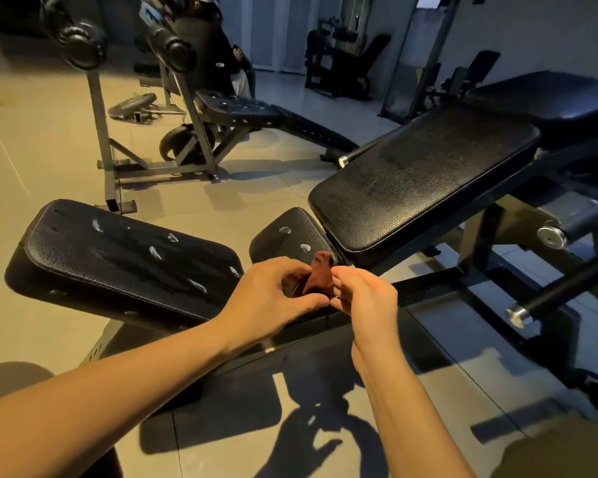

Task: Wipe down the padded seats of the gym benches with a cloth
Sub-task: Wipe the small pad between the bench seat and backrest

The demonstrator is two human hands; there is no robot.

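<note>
A small brown cloth (320, 276) is bunched between both my hands in front of me. My left hand (273, 298) grips it from the left with curled fingers, and my right hand (363, 298) pinches it from the right. Just beyond lie the black padded seats: a worn pad with torn spots (118, 257) on the left, a small worn pad (290, 236) behind the cloth, and a large smooth pad (422, 181) on the right. Most of the cloth is hidden by my fingers.
The black bench frame (463, 281) with chrome-capped bars runs under my hands and to the right. Another bench with a rack (194, 132) stands on the tiled floor at the back left, with a weight plate (132, 103) near it. A person sits behind it.
</note>
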